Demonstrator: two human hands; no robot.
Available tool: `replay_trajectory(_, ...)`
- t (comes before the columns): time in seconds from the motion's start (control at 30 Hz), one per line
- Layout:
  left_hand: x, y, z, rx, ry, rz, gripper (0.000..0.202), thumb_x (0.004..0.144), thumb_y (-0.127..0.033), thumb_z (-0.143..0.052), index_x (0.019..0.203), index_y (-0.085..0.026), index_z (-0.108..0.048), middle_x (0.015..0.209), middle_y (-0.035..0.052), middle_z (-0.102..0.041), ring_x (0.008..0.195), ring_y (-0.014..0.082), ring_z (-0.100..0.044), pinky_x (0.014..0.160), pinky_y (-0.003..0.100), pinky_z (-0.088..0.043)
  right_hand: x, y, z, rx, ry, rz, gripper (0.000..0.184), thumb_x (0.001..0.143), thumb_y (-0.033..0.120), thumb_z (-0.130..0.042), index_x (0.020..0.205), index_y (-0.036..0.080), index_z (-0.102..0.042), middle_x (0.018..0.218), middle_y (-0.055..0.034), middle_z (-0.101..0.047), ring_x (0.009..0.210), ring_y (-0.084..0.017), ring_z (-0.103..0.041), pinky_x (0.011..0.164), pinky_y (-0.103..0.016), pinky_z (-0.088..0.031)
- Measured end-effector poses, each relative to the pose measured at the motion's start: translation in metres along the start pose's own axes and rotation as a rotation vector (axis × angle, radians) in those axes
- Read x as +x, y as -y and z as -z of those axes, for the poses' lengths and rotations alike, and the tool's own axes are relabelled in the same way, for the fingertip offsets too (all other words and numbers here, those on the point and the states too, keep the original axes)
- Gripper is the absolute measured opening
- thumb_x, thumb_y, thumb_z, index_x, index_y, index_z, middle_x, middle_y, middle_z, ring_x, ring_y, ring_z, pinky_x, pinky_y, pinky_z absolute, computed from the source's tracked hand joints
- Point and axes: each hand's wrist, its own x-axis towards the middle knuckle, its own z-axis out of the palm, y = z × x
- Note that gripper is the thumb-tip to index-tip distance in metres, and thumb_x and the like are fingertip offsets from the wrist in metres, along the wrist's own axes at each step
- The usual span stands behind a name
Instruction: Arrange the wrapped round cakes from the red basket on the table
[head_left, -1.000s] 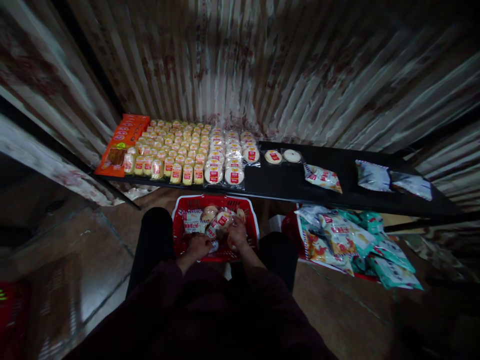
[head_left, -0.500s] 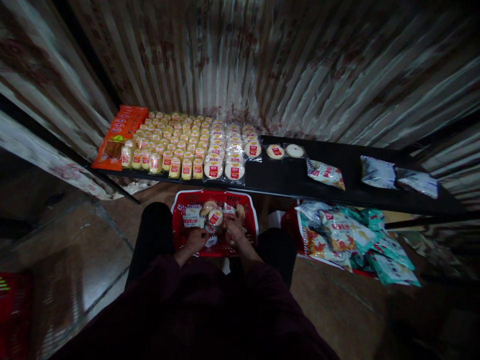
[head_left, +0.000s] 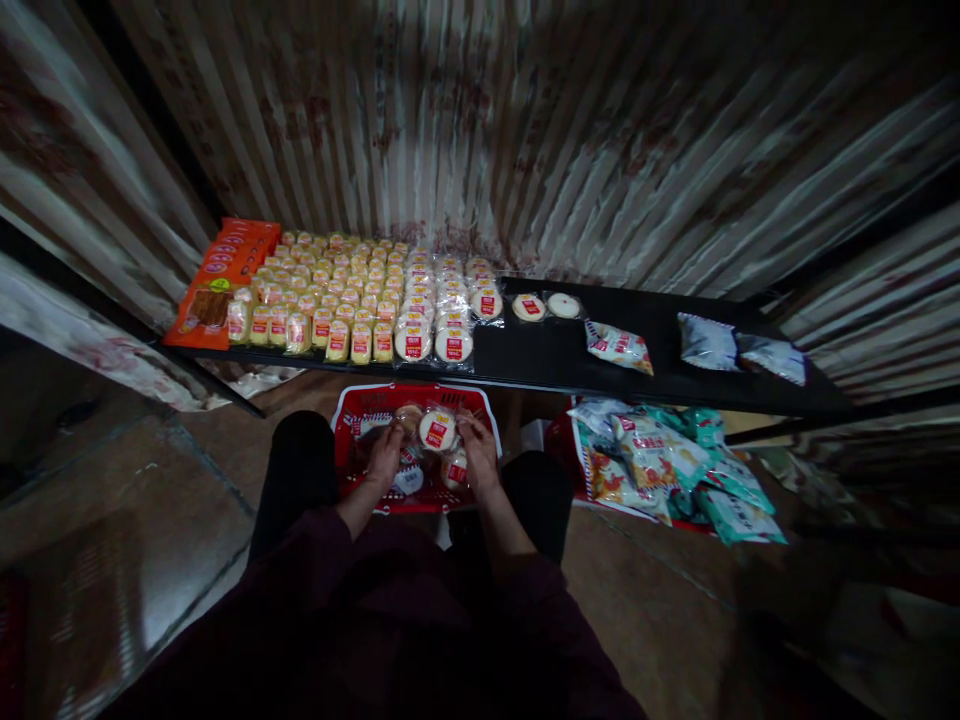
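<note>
Both hands are over a red shopping basket (head_left: 491,400) between my knees. My right hand (head_left: 478,450) pinches the clear wrapper edge of a round, pale packaged cake (head_left: 437,430) with a red and yellow label facing up. On the other side, my left hand (head_left: 385,452) has its fingers closed on a second wrapped round cake (head_left: 409,416), browner and partly covered. Below them in the basket lie another labelled round cake (head_left: 454,470) and a small whitish packet (head_left: 408,480).
On the black shelf (head_left: 525,355) ahead stand rows of small yellow wrapped cakes (head_left: 337,300), stacked round cakes (head_left: 454,344), an orange bag (head_left: 217,280) and several snack bags (head_left: 619,346). A second red basket (head_left: 562,445), heaped with snack bags, is at the right.
My hands have risen from the basket's contents, bringing the labelled round cake up between them. The view has shifted slightly, so the shelf appears further left.
</note>
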Motion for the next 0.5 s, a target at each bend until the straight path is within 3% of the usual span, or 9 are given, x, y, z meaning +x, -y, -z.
replay_trajectory(0.13, -0.001, -0.022, -0.005, -0.264, 0.067, 0.036, 0.042, 0.087, -0.046, -0.043, 0.108, -0.018, -0.064, 0.103, 0.0084, -0.07, 0.088, 0.0183, -0.065, 0.079, 0.03, -0.05, -0.008, 0.021, 0.003, 0.075, 0.062, -0.007, 0.029, 0.071, 0.041, -0.063, 0.086, 0.017, -0.069, 0.107, -0.0089, -0.069, 0.097, -0.02, -0.063, 0.084, -0.032, -0.05)
replay_trajectory(0.23, -0.007, -0.037, -0.009, -0.381, 0.106, 0.003, 0.038, 0.078, -0.047, -0.056, 0.096, -0.016, -0.068, 0.1, 0.0072, -0.07, 0.089, 0.0184, -0.063, 0.078, 0.028, -0.049, -0.015, 0.033, 0.0, 0.099, 0.111, -0.052, 0.03, 0.071, 0.041, -0.064, 0.089, 0.017, -0.067, 0.102, -0.0073, -0.068, 0.087, -0.019, -0.064, 0.075, -0.03, -0.052)
replay_trajectory(0.33, -0.012, -0.049, -0.013, -0.524, 0.15, 0.027, 0.035, 0.068, -0.045, -0.067, 0.087, -0.015, -0.069, 0.088, 0.0058, -0.071, 0.079, 0.0176, -0.063, 0.073, 0.027, -0.048, -0.02, 0.041, -0.002, 0.168, 0.092, -0.06, 0.038, 0.068, 0.04, -0.068, 0.1, 0.02, -0.064, 0.096, -0.0044, -0.068, 0.078, -0.016, -0.064, 0.069, -0.028, -0.052)
replay_trajectory(0.43, -0.014, -0.06, -0.014, -0.664, 0.116, 0.088, 0.035, 0.059, -0.044, -0.074, 0.079, -0.015, -0.069, 0.077, 0.0034, -0.069, 0.069, 0.0155, -0.06, 0.068, 0.027, -0.047, -0.023, 0.047, -0.002, 0.244, 0.042, -0.062, 0.05, 0.067, 0.039, -0.071, 0.113, 0.024, -0.06, 0.094, -0.0022, -0.068, 0.075, -0.015, -0.064, 0.068, -0.027, -0.052)
replay_trajectory(0.5, -0.014, -0.068, -0.013, -0.738, 0.073, 0.105, 0.034, 0.055, -0.042, -0.076, 0.076, -0.016, -0.069, 0.075, 0.0021, -0.068, 0.066, 0.0141, -0.059, 0.066, 0.026, -0.047, -0.026, 0.051, -0.001, 0.255, 0.056, -0.081, 0.049, 0.065, 0.04, -0.074, 0.11, 0.024, -0.062, 0.094, -0.0026, -0.069, 0.078, -0.016, -0.064, 0.07, -0.028, -0.052)
